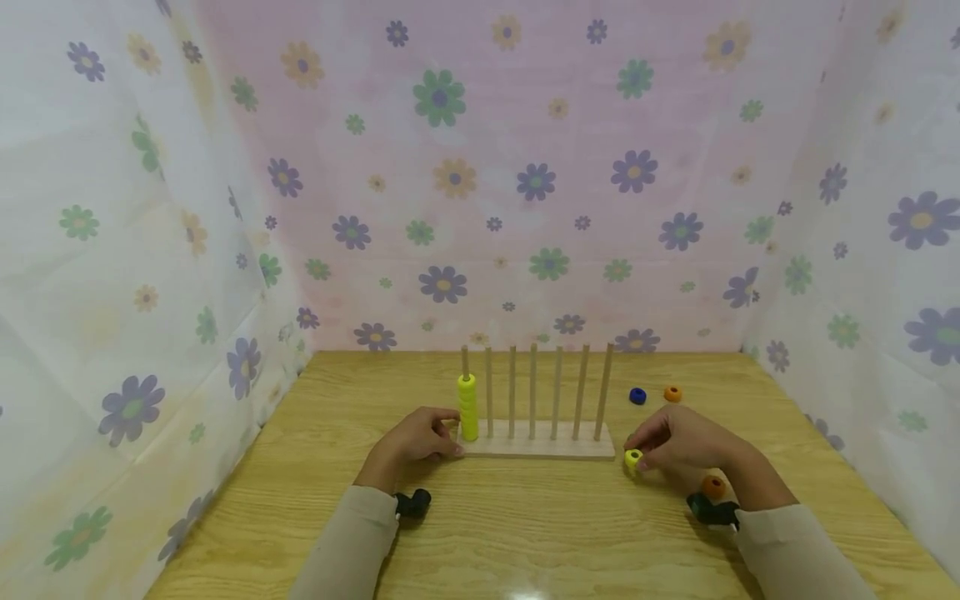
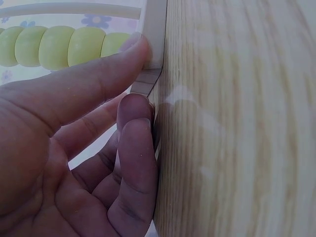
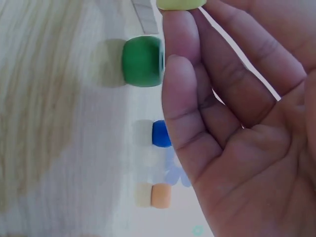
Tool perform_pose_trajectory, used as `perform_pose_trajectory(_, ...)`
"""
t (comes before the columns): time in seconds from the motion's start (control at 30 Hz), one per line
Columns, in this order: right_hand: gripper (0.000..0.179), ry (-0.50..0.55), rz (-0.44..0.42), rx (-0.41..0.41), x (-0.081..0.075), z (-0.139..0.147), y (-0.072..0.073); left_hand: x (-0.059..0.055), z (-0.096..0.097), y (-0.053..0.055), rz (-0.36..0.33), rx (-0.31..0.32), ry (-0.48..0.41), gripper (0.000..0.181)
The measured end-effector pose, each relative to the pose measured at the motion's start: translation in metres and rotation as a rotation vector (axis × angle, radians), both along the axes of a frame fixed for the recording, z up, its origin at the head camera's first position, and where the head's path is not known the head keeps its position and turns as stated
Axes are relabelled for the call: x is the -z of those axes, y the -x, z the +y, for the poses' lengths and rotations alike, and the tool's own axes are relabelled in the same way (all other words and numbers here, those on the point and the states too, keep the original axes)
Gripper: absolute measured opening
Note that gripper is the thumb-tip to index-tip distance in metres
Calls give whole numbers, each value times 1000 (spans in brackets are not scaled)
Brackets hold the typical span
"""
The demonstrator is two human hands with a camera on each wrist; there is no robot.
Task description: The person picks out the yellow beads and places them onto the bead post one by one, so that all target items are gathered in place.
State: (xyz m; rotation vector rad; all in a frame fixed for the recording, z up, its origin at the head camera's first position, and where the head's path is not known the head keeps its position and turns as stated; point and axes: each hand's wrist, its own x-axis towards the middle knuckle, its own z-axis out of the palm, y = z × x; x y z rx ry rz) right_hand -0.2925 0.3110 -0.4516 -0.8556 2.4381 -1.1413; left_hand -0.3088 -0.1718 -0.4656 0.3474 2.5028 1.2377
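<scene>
A wooden peg rack (image 1: 540, 451) with several upright pegs stands on the table. Its leftmost peg carries a stack of yellow beads (image 1: 468, 408). At the left end of the rack's base, my left hand (image 1: 416, 435) holds on with thumb and forefinger; the other fingers curl beside it in the left wrist view. Just right of the rack, my right hand (image 1: 690, 442) pinches a loose yellow bead (image 1: 632, 458) above the table. A green bead (image 3: 140, 61) lies near the right fingers in the right wrist view, mostly hidden by the hand in the head view.
Behind the right hand lie a blue bead (image 1: 637, 396) and an orange bead (image 1: 672, 393). A darker orange bead (image 1: 713, 487) sits under the right wrist. Flower-patterned cloth (image 1: 495, 208) encloses the wooden table (image 1: 540, 525) at the back and sides.
</scene>
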Motion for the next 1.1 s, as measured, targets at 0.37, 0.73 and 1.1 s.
perform_pose_trajectory(0.37, 33, 17, 59, 58, -19, -8, -1, -1, 0, 1, 15, 24, -2, 74)
perform_pose_trajectory(0.73, 27, 42, 102, 38, -35, -9, -2, -2, 3, 0, 11, 23, 3, 74)
perform_pose_trajectory(1.1, 31, -16, 138, 68, -52, -22, -3, 0, 0, 0, 14, 14, 6, 75)
